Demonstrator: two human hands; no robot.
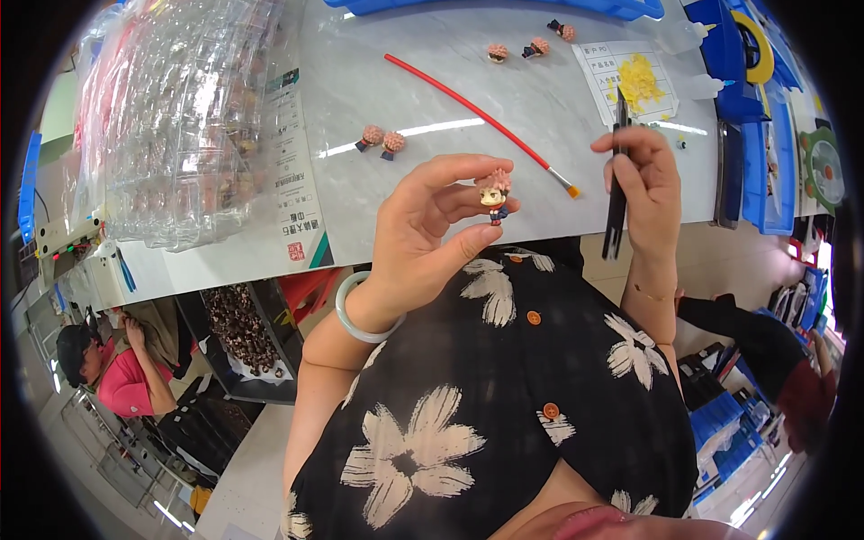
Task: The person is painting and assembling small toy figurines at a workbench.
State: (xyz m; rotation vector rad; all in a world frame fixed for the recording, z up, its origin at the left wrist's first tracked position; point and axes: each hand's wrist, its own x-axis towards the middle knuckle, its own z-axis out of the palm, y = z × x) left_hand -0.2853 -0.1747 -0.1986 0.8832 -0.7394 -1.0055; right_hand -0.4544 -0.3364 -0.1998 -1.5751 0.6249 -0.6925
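My left hand [423, 229] pinches a small figurine [494, 200] with pink hair and dark blue clothes between thumb and fingers, its face turned up toward me. To the right, my right hand [643, 175] is closed around a slim black tool [616, 207] that looks like a craft knife. Its narrow tip points away from me, toward a paper slip [592, 74] bearing yellow shavings [639, 83]. A red-handled brush [481, 112] lies on the table beyond my hands, bristles toward me.
Two similar figurines [382, 141] lie left of the brush, and several more [536, 47] sit at the back. Stacked clear plastic trays [189, 117] fill the left side. Blue bins [765, 171] line the right edge. A person in pink [135, 378] is at lower left.
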